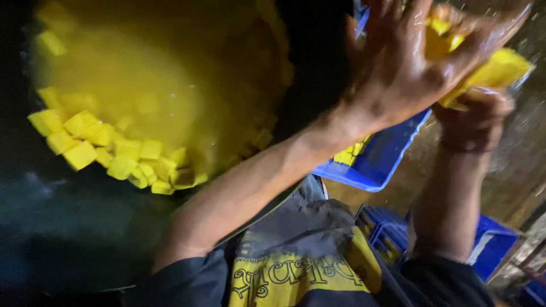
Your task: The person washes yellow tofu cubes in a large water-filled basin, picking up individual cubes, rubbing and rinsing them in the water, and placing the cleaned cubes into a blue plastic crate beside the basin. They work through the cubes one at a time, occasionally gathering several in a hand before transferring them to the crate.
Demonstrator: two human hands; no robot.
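A: What's biggest here?
B: A dark vat [23, 187] of yellow liquid [153, 74] fills the left, cubes [85, 142] bunched at its near edge.
A: And to the right?
B: A blue crate [387, 153] just beside the vat's rim; more crates [495, 241] near right. Little open room between them.
A: The hands?
B: Raised far right, wet. The left hand [404, 62] and right hand [475, 116] are pressed together, clamped on a cube stack [495, 71].

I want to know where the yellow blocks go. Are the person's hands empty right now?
No, the left hand and the right hand together hold a wet pile of yellow cubes above the blue crate.
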